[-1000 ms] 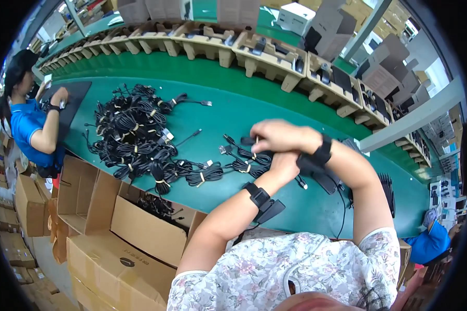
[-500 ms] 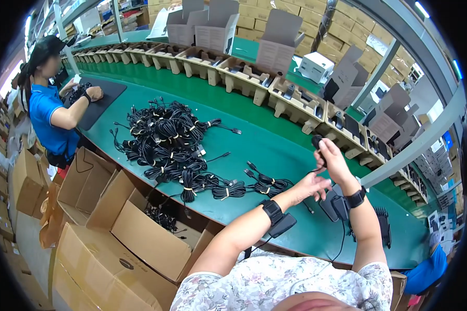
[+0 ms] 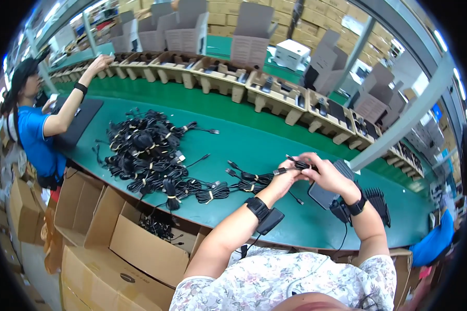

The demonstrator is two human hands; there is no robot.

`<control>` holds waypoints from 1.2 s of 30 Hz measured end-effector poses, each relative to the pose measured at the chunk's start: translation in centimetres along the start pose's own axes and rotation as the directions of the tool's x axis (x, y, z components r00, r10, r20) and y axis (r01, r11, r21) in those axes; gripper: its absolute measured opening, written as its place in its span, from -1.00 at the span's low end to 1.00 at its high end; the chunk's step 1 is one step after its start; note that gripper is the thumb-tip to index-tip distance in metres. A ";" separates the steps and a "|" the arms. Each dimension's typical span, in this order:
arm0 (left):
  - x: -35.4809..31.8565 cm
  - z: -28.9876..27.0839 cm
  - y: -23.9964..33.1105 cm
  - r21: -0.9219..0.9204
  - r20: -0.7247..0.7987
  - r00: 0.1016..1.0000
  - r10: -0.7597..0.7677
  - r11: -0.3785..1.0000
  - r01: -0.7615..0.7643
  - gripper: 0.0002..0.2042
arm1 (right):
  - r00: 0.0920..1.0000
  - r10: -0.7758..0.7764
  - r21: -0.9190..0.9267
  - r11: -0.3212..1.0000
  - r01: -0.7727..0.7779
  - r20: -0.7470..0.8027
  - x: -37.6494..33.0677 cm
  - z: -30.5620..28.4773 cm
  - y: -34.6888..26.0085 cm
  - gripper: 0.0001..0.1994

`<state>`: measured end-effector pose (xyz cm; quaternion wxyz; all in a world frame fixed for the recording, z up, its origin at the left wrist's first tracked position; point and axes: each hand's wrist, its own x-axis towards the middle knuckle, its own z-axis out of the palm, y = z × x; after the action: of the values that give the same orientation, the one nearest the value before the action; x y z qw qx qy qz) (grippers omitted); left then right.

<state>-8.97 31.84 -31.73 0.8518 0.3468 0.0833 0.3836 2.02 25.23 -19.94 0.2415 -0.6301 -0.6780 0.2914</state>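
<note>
My left hand [image 3: 283, 183] and my right hand [image 3: 327, 175] meet above the green table [image 3: 233, 147], both closed on one coiled black cable [image 3: 302, 166]. The cable's plug end sticks out to the left over my left fingers. Just left of my hands lie tied cable bundles [image 3: 254, 180] with their plugs loose. A large heap of similar black cables [image 3: 145, 145], bound with pale ties, covers the table further left. Both my wrists wear black straps with small dark boxes.
Cardboard trays [image 3: 275, 96] holding dark parts line the far side. A black finned stack [image 3: 377, 205] lies right of my right wrist. Open cartons [image 3: 150, 243] stand at the near left. A metal post [image 3: 410, 119] slants at the right. A co-worker [image 3: 36, 124] reaches out at far left.
My right hand has come down and left to meet my left hand at the cable, now held between both. The co-worker's arm has stretched toward the trays. The view has shifted a little.
</note>
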 end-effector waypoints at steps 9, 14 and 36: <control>1.0 -2.1 -1.7 0.598 -0.204 0.979 -0.006 0.791 0.129 -0.59 | 0.711 -0.415 -0.656 0.750 -0.085 -0.568 8.1 -9.3 7.1 -0.73; 0.8 -2.3 -1.6 0.631 -0.173 0.984 -0.029 0.765 0.133 -0.61 | 0.696 -0.416 -0.723 0.656 -0.215 -0.585 13.3 -14.1 9.7 -0.73; 1.2 -2.5 -1.2 0.661 -0.163 0.984 -0.073 0.732 0.163 -0.71 | 0.575 0.023 -0.358 0.763 -0.539 -0.818 25.9 -8.9 15.6 -0.74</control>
<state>-8.50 33.45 -34.25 0.6852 0.5994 0.2912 0.2938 16.97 52.35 -25.53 0.2541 -0.8379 -0.4441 -0.1902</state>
